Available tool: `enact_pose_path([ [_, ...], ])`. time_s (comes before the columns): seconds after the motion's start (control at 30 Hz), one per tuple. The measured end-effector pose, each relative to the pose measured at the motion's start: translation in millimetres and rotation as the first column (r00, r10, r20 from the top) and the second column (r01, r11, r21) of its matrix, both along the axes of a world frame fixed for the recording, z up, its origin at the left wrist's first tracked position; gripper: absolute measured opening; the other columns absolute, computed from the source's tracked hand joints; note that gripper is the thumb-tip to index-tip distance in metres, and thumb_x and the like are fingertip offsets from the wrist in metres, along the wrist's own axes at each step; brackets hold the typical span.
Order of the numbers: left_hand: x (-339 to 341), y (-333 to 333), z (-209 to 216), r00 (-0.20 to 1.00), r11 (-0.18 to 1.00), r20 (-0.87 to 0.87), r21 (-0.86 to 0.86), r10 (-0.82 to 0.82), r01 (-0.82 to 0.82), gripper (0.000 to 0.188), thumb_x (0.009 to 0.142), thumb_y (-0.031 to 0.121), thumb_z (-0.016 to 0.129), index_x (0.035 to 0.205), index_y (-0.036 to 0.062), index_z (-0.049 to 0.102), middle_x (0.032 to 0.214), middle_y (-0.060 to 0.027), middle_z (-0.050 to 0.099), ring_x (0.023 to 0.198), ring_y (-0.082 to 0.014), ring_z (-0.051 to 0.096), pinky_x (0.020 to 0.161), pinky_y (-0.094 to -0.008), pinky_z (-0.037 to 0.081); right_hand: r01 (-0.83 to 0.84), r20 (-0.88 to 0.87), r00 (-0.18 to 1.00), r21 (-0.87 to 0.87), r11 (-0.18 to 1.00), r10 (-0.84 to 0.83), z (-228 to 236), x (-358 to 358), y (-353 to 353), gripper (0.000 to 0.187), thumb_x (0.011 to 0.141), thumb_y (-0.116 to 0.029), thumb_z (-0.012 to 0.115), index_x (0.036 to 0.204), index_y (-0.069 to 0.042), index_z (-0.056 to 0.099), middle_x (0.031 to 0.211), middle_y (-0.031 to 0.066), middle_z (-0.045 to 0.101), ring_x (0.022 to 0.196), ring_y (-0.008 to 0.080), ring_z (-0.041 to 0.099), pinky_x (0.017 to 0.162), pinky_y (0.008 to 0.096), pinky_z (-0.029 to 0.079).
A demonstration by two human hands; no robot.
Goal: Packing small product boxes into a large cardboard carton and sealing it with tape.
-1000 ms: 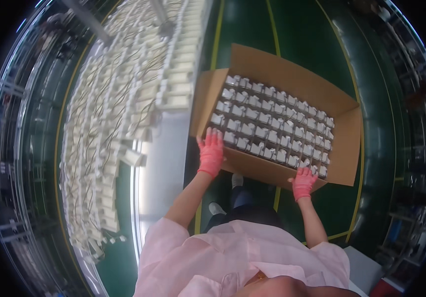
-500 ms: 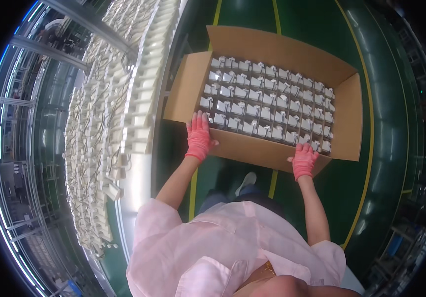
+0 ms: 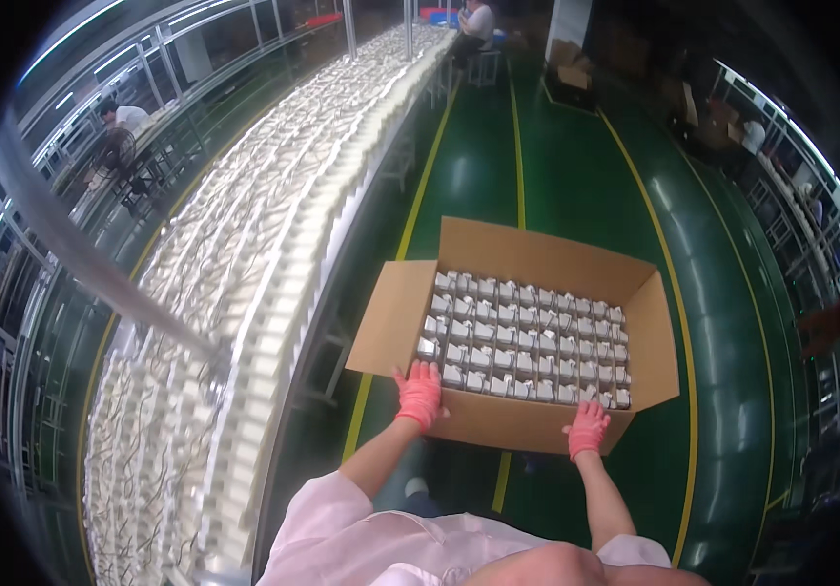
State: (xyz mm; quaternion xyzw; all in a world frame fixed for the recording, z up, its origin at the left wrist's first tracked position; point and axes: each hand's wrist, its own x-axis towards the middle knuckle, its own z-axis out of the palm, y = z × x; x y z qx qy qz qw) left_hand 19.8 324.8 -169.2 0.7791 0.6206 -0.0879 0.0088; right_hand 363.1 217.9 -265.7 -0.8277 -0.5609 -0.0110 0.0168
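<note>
An open cardboard box [image 3: 508, 418] is in front of me, its flaps standing up or folded outward. Rows of small white parts [image 3: 510, 337], split up by thin dividers, fill it. My left hand [image 3: 420, 396], in a pink glove, grips the near wall at the left corner, fingers over the rim and thumb outside. Towards the right end of that same wall, my right hand [image 3: 588, 428], gloved alike, holds the rim in the same way. The undersides of both hands are hidden.
On my left runs a long table covered with rows of white pieces with wires [image 3: 283, 186]. A metal post [image 3: 117, 273] slants across it. The green floor [image 3: 595, 186] has yellow lines. Seated people [image 3: 478, 24] are far off, and a workbench [image 3: 800, 205] stands at the far right.
The view has tilted up, so the box and hands appear lower and more of the room shows. Both hands keep their hold on the box's near wall.
</note>
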Motion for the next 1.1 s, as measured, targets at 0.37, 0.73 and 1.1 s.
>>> enact_pose_path([
  [0.37, 9.9, 13.0, 21.7, 1.0, 0.997, -0.018, -0.074, 0.004, -0.006, 0.11, 0.053, 0.053, 0.08, 0.139, 0.0049, 0.03, 0.138, -0.0105, 0.038, 0.136, -0.0271, 0.027, 0.107, -0.0652, 0.009, 0.06, 0.03, 0.998, -0.069, 0.996, -0.058, -9.3, 4.4, 22.6, 0.073, 0.055, -0.036, 0.082, 0.115, -0.012, 0.047, 0.127, 0.0117, 0.045, 0.123, 0.029, 0.038, 0.095, 0.0445, 0.037],
  [0.73, 35.6, 13.1, -25.7, 0.982, 0.988, 0.152, 0.122, -0.108, 0.09, 0.081, 0.079, 0.027, 0.064, 0.146, 0.0175, 0.018, 0.152, -0.0115, 0.012, 0.141, -0.0316, 0.012, 0.112, -0.0495, 0.016, -0.136, -0.141, 0.982, -0.083, 0.987, 0.124, 68.2, 22.7, 16.1, 0.083, 0.072, -0.02, 0.071, 0.141, -0.008, 0.025, 0.141, 0.0207, 0.028, 0.135, 0.0365, 0.025, 0.103, 0.0482, 0.032],
  [1.1, 61.8, 89.7, 28.5, 0.997, 0.984, 0.07, -0.173, -0.022, 0.033, 0.08, 0.073, 0.04, 0.072, 0.141, 0.0264, 0.031, 0.148, -0.0092, 0.022, 0.139, -0.033, 0.016, 0.107, -0.0517, 0.025, -0.029, -0.049, 0.999, -0.217, 0.976, 0.019, 10.1, 64.7, 1.1, 0.093, 0.066, -0.033, 0.075, 0.144, -0.02, 0.025, 0.144, 0.014, 0.029, 0.134, 0.0328, 0.028, 0.101, 0.0467, 0.033],
])
